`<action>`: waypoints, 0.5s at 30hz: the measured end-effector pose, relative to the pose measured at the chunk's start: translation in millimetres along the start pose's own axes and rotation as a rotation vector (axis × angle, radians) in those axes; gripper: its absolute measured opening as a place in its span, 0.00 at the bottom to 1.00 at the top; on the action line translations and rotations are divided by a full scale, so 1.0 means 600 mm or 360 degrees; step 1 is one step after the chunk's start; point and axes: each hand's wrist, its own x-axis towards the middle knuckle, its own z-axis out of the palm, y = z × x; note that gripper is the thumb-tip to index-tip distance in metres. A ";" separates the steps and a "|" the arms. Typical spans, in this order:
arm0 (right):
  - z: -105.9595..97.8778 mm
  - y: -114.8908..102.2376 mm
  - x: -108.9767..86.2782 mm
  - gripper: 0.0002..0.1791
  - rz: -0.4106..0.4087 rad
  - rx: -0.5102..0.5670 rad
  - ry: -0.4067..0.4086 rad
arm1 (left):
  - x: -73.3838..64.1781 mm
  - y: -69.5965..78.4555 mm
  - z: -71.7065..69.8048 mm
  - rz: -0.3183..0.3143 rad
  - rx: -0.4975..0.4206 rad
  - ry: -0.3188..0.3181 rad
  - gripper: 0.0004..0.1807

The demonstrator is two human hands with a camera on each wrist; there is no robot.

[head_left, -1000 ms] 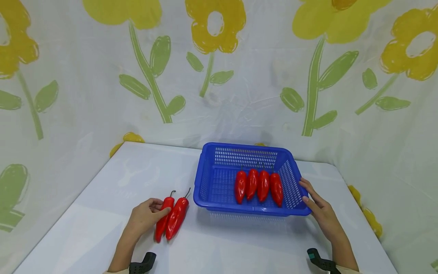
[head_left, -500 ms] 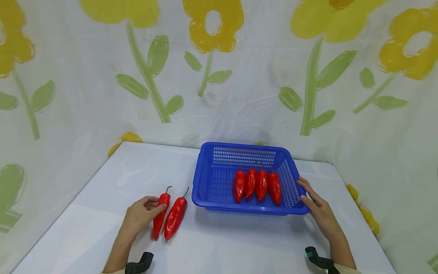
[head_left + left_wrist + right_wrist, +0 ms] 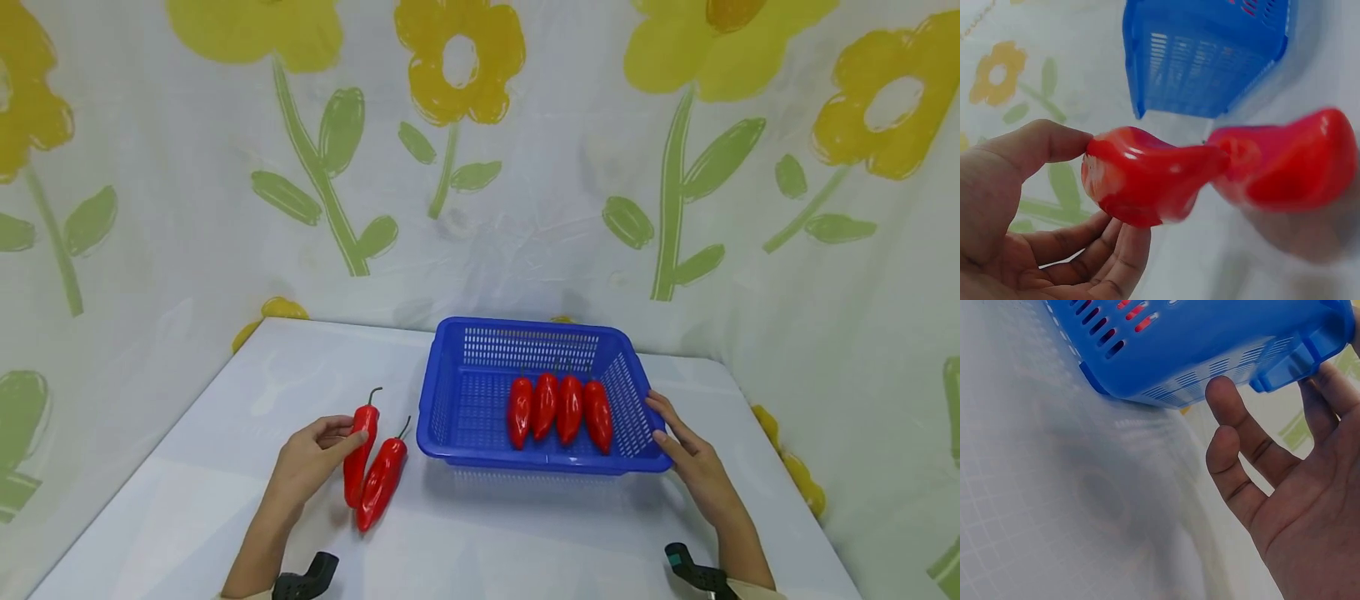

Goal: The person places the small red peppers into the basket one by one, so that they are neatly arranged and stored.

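My left hand (image 3: 306, 460) pinches a glossy red chili pepper (image 3: 362, 446) between thumb and fingers, its dark stem pointing away from me. In the left wrist view that pepper (image 3: 1141, 178) is tilted, its tip toward the camera. A second red chili pepper (image 3: 382, 483) lies on the white table just right of it, also seen as a blurred pepper (image 3: 1297, 165). My right hand (image 3: 697, 467) holds the right rim of a blue plastic basket (image 3: 525, 461), thumb at the top edge. Several red peppers (image 3: 570, 408) lie side by side inside, toward the right.
The basket stands at the back middle of the white table (image 3: 480, 550), with slotted walls (image 3: 1172, 337). Behind the table hangs a pale curtain (image 3: 547, 208) printed with yellow flowers. Each wrist wears a black strap mount (image 3: 307, 577).
My left hand has drawn its pepper left, away from the other one, then raised it and carried it slightly forward. My right hand stays at the basket rim.
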 end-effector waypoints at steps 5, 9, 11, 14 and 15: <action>0.001 0.000 -0.003 0.29 -0.0013 -0.0034 0.0006 | 0.000 0.029 0.001 0.0016 -0.0099 -0.0026 0.36; 0.002 0.000 -0.004 0.29 -0.0026 -0.0047 0.0004 | 0.006 0.057 0.000 0.0053 -0.0157 -0.0050 0.34; 0.001 0.000 -0.003 0.29 -0.0034 -0.0041 0.0001 | 0.010 0.072 0.000 0.0075 -0.0182 -0.0071 0.34; 0.001 -0.001 -0.002 0.29 -0.0040 -0.0036 0.0000 | 0.017 0.093 0.003 0.0104 -0.0217 -0.0096 0.34; 0.001 -0.001 -0.002 0.29 -0.0040 -0.0030 0.0001 | 0.020 0.100 0.004 0.0115 -0.0231 -0.0109 0.33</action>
